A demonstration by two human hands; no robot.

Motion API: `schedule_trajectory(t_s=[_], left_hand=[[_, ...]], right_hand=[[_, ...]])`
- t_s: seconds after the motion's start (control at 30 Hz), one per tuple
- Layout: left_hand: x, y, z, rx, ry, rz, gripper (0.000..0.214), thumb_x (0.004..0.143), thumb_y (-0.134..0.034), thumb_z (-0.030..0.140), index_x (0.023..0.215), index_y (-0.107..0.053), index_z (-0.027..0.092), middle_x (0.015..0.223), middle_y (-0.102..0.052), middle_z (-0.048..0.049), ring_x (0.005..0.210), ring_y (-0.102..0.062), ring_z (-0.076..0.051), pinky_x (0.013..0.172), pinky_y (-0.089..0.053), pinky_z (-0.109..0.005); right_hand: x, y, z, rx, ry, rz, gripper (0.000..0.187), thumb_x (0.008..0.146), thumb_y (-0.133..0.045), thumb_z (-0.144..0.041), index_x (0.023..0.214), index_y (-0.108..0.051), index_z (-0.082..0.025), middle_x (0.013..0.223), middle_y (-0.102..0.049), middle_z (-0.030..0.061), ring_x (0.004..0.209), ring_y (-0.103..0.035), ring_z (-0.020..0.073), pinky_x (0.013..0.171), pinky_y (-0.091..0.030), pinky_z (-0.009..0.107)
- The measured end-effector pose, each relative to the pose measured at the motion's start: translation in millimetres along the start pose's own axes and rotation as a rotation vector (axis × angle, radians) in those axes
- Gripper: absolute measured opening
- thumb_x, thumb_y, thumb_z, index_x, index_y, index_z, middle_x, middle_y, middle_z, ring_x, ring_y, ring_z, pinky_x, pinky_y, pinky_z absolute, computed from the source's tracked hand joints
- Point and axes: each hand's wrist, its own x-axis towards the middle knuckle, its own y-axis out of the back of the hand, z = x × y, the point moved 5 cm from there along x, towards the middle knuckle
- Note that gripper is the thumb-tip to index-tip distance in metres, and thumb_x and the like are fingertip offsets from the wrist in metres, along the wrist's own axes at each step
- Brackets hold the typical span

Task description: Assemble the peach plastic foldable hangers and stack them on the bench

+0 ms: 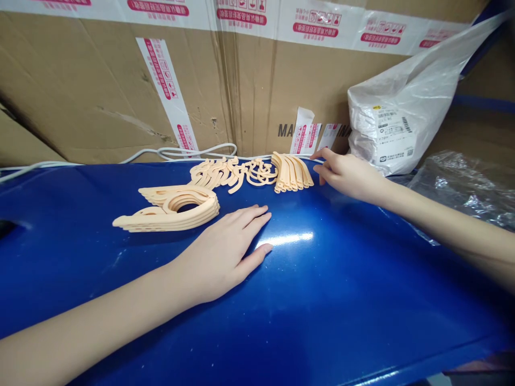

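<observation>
My left hand (pixel 225 249) lies flat and open on the glossy blue tabletop (pixel 330 300), fingers stretched out, just right of a neat stack of peach plastic curved pieces (pixel 173 209). My right hand (pixel 346 174) reaches to the far edge, fingers extended and touching the right end of an upright bundle of the same peach pieces (pixel 290 172). Between the two stacks lies a loose tangle of peach pieces (pixel 233 172). Neither hand holds anything.
A large taped cardboard box (pixel 120 91) forms a wall behind the table. A white cable (pixel 181 154) runs along its base. A white plastic bag with labels (pixel 386 128) and crinkled clear plastic (pixel 462 187) sit at the right.
</observation>
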Motion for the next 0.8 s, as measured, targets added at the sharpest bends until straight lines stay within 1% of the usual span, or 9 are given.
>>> schedule_trajectory(t_s=[0.03,0.1,0.2,0.27,0.4,0.47,0.53,0.63,0.8], left_hand=[[0.0,0.0,0.1,-0.002,-0.001,-0.001,0.054,0.100,-0.036,0.047,0.143,-0.046,0.015,0.151,-0.045,-0.0102,0.139,-0.042,-0.027,0.114,-0.037,-0.051],[0.0,-0.1,0.1,-0.005,-0.003,-0.001,0.054,0.100,-0.036,0.047,0.143,-0.046,0.015,0.151,-0.045,-0.0109,0.139,-0.042,-0.028,0.114,-0.038,-0.051],[-0.1,-0.3,-0.2,-0.003,-0.010,0.007,0.053,0.100,-0.037,0.046,0.143,-0.046,0.015,0.151,-0.045,-0.0113,0.139,-0.042,-0.028,0.114,-0.038,-0.051],[0.0,-0.4,-0.5,0.000,-0.012,0.010,0.053,0.100,-0.037,0.046,0.143,-0.046,0.015,0.151,-0.045,-0.0114,0.139,-0.042,-0.028,0.114,-0.038,-0.051],[0.8,-0.8,-0.7,-0.005,-0.010,0.004,0.053,0.100,-0.037,0.045,0.142,-0.046,0.014,0.150,-0.045,-0.0120,0.138,-0.043,-0.028,0.114,-0.038,-0.050],[1.2,-0.6,-0.4,-0.003,-0.010,0.006,0.053,0.100,-0.037,0.045,0.142,-0.046,0.014,0.151,-0.045,-0.0120,0.138,-0.043,-0.028,0.114,-0.038,-0.050],[1.3,-0.4,-0.3,-0.002,-0.009,0.006,0.053,0.100,-0.037,0.045,0.142,-0.046,0.014,0.151,-0.045,-0.0118,0.138,-0.043,-0.028,0.114,-0.038,-0.050],[1.4,-0.4,-0.5,-0.009,-0.007,0.003,0.053,0.100,-0.037,0.045,0.142,-0.047,0.015,0.151,-0.045,-0.0119,0.138,-0.042,-0.028,0.114,-0.038,-0.050],[1.6,-0.7,-0.5,-0.005,-0.008,0.003,0.053,0.100,-0.037,0.045,0.143,-0.046,0.014,0.151,-0.045,-0.0116,0.139,-0.042,-0.028,0.114,-0.038,-0.049]], right_hand=[[8.3,-3.7,5.7,0.029,-0.051,-0.020,0.037,0.092,-0.045,-0.031,0.127,-0.053,-0.019,0.080,-0.071,0.0070,0.076,-0.066,0.0263,0.073,-0.047,0.040],[22.3,-10.5,9.8,0.062,-0.084,-0.029,0.037,0.093,-0.040,-0.028,0.128,-0.050,-0.019,0.078,-0.072,0.0060,0.073,-0.066,0.0257,0.071,-0.048,0.040],[36.1,-18.6,4.5,0.108,-0.080,-0.047,0.036,0.094,-0.039,-0.027,0.127,-0.050,-0.018,0.076,-0.072,0.0050,0.080,-0.067,0.0250,0.076,-0.050,0.039],[41.0,-20.2,-1.6,0.110,-0.078,-0.048,0.036,0.094,-0.042,-0.029,0.127,-0.050,-0.018,0.077,-0.072,0.0055,0.086,-0.068,0.0261,0.081,-0.050,0.040],[46.3,-19.5,-6.6,0.053,-0.107,-0.031,0.048,0.088,-0.055,-0.043,0.126,-0.053,-0.015,0.091,-0.071,0.0135,0.100,-0.065,0.0354,0.085,-0.047,0.050],[49.1,-21.4,-3.9,0.038,-0.127,-0.036,0.056,0.084,-0.059,-0.050,0.125,-0.055,-0.013,0.095,-0.070,0.0167,0.101,-0.063,0.0382,0.085,-0.047,0.052],[52.4,-25.4,0.9,0.052,-0.137,-0.058,0.059,0.083,-0.059,-0.055,0.123,-0.057,-0.012,0.089,-0.070,0.0151,0.096,-0.065,0.0360,0.084,-0.048,0.051],[56.7,-31.8,8.2,0.104,-0.142,-0.094,0.059,0.083,-0.058,-0.056,0.123,-0.058,-0.014,0.074,-0.068,0.0081,0.080,-0.067,0.0289,0.078,-0.050,0.045],[57.1,-35.5,12.2,0.189,-0.164,-0.115,0.049,0.086,-0.056,-0.042,0.125,-0.056,-0.013,0.060,-0.064,0.0012,0.053,-0.060,0.0194,0.062,-0.052,0.037]])
